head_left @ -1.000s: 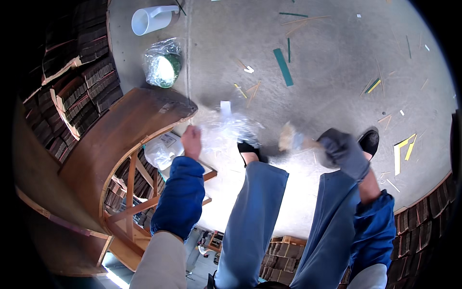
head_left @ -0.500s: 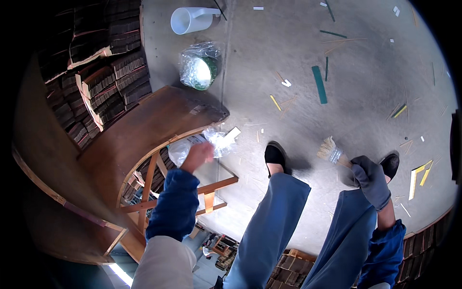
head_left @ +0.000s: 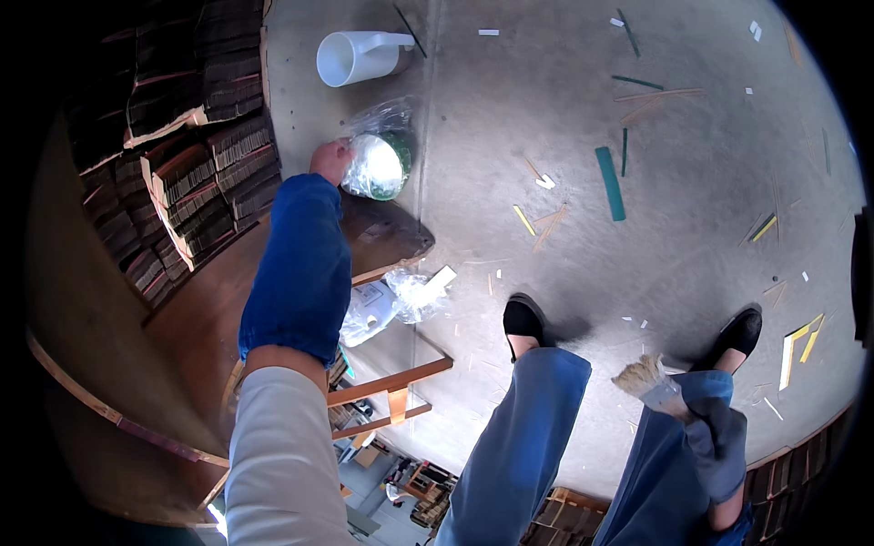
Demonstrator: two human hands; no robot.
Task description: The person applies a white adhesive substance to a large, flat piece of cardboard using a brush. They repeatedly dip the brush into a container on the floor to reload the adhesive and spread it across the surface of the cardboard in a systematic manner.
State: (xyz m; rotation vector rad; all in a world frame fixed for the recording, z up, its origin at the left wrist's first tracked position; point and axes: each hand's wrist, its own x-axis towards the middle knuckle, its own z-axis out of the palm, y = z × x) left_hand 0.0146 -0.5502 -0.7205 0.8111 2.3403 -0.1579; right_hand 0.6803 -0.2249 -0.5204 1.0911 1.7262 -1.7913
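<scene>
On the grey floor (head_left: 510, 218), many thin offcuts are scattered; among them a wide green strip (head_left: 610, 184) and, to the right, yellow-and-white strips (head_left: 787, 359) can be seen. At the upper left, a white jug (head_left: 350, 59) is laid on its side. Behind a curved wooden panel (head_left: 218, 264), stacks of dark pieces (head_left: 187, 173) are piled. The panel lies below the wrapped container, and it is crossed by the left sleeve (head_left: 296, 264), by which part of it is hidden. A crumpled clear plastic (head_left: 414, 296) lies just beside the panel's edge.

The green-rimmed container (head_left: 390, 168), with clear film around it, is found on the floor below the jug. Its left side is touched by the bare left hand (head_left: 330, 162); whether the film is pinched cannot be told, because the fingers are partly hidden. A brush (head_left: 648, 380) is held firmly by the gloved right hand (head_left: 715, 446), closed around the handle, above the right knee, with the bristles pointing to the upper left.

Half a second ago, the left hand was seen near the crumpled plastic; now the container has been reached. The brush has been brought closer to the knee.
</scene>
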